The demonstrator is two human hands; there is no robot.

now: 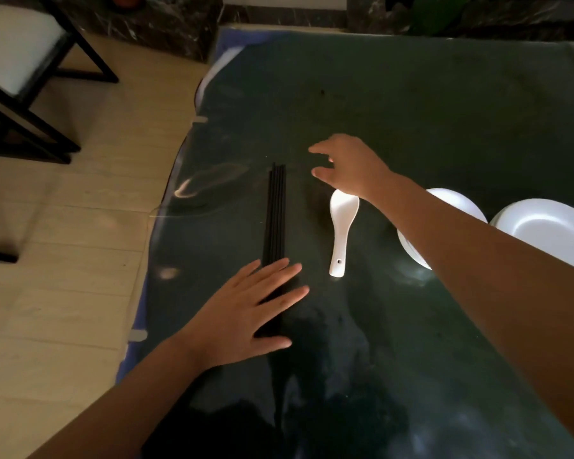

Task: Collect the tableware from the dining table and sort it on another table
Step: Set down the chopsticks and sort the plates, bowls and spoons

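Several black chopsticks (275, 213) lie side by side in a neat bundle on the dark green table (395, 111), pointing away from me. My left hand (246, 313) rests flat with fingers spread over their near ends. A white ceramic spoon (341, 226) lies to the right of the chopsticks, bowl end away from me. My right hand (348, 164) hovers open just beyond the spoon's bowl, fingers apart and holding nothing. Further right are a white bowl (458, 203), partly hidden by my right forearm, and a stack of white plates (550, 230).
The table's left edge (166, 207) runs diagonally, with beige tiled floor (67, 260) beyond it. Black-framed chairs with white seats (17, 61) stand at the far left. A dark marble ledge (166, 24) and a plant (438, 14) sit behind the table.
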